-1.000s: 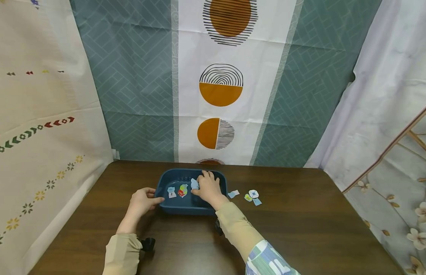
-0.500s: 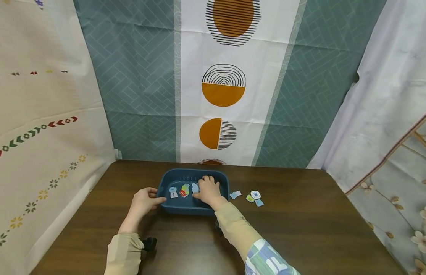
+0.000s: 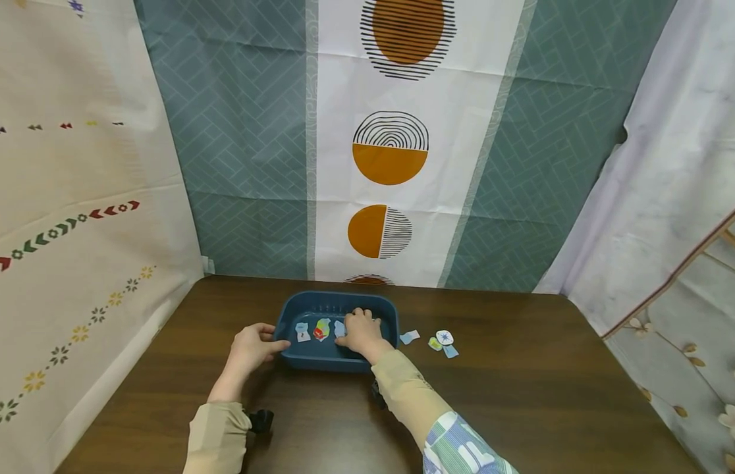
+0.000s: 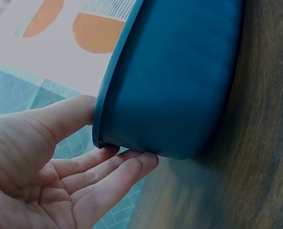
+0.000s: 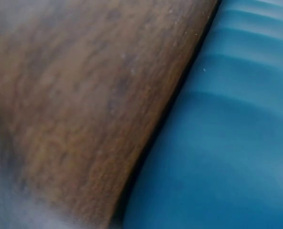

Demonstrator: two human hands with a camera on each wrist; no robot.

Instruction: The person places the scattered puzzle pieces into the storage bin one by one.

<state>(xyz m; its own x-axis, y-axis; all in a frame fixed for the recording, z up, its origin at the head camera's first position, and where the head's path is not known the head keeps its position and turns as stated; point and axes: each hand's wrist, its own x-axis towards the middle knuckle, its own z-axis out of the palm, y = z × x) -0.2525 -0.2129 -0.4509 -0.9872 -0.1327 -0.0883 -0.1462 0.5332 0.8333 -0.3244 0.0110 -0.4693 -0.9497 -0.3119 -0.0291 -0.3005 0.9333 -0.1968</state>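
A dark blue tray [image 3: 326, 362] sits on the table. My left hand [image 3: 251, 343] grips its left end, with the thumb on the rim and the fingers under the outer side in the left wrist view. My right hand [image 3: 364, 334] reaches into the tray's right half, thumb and fingers curled at a light blue paper cutout [image 3: 340, 328]. The palm side and fingertips are hidden. Left of it in the tray lie a green, yellow and red cutout [image 3: 322, 329] and a blue and white cutout [image 3: 303, 332]. The right wrist view shows only the tray's side and the table.
Several more cutouts lie right of the tray: a blue and white one [image 3: 409, 337], a round white one with a blue star [image 3: 444, 338], a yellow-green one [image 3: 435, 343] and a blue one [image 3: 450, 351]. A patterned curtain [image 3: 255, 164] hangs behind the brown table [image 3: 510, 382].
My right hand has lowered slightly toward the near side of the tray, and the light blue cutout has shifted with it. My left hand keeps its hold on the tray. The head view has turned slightly left.
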